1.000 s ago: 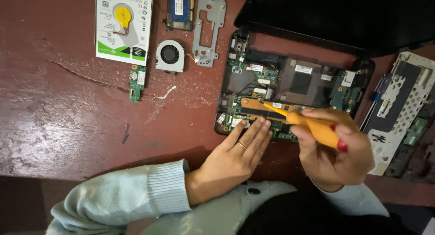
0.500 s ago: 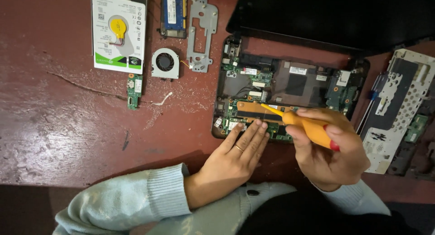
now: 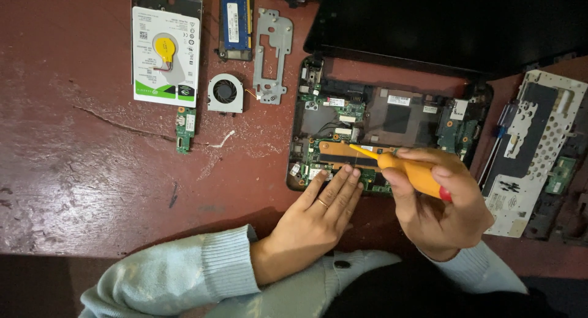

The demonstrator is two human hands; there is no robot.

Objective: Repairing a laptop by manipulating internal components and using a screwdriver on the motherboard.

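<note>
An opened laptop base (image 3: 392, 119) with its green circuit board bare lies on the dark red table. My left hand (image 3: 315, 217) rests flat with the fingers together on the board's near edge, a ring on one finger. My right hand (image 3: 444, 204) grips an orange-handled screwdriver (image 3: 407, 171) whose tip points left onto a copper-coloured strip (image 3: 343, 152) on the board. Pale blue sleeves cover both wrists.
At the back left lie a hard drive (image 3: 165, 54) with a yellow coin cell on it, a memory module (image 3: 236, 21), a metal bracket (image 3: 271, 54), a small fan (image 3: 225, 92) and a small green board (image 3: 185, 128). A perforated cover panel (image 3: 533, 152) lies right. The dark lid (image 3: 453, 24) sits behind.
The view has shifted slightly, so everything sits a little lower and to the left in it. Both hands hold the same pose on the board.
</note>
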